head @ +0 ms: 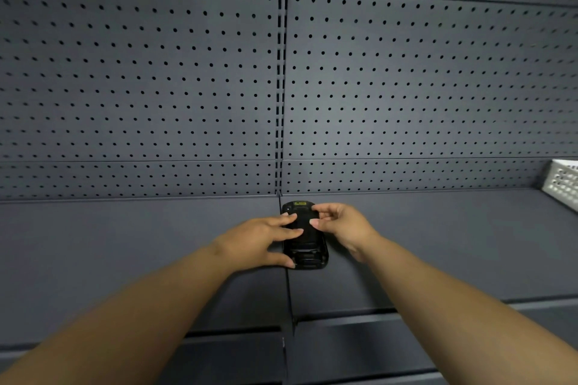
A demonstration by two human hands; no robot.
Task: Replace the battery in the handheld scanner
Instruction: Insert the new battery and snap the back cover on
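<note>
Seemingly face down, the scanner [305,236] lies flat on the shelf [140,247], straddling the seam between two panels, probably so its back cover faces up for opening. From 9 o'clock the left hand [255,242] steadies it, fingers [289,233] spread across the back and thumb at the near edge. From 3 o'clock the right hand [341,226] curls fingertips onto the upper back, apparently pressing or prying the cover. No battery shows. Behind rises a dark grey pegboard [156,72]; a white basket [561,186] sits far off at 3 o'clock.
</note>
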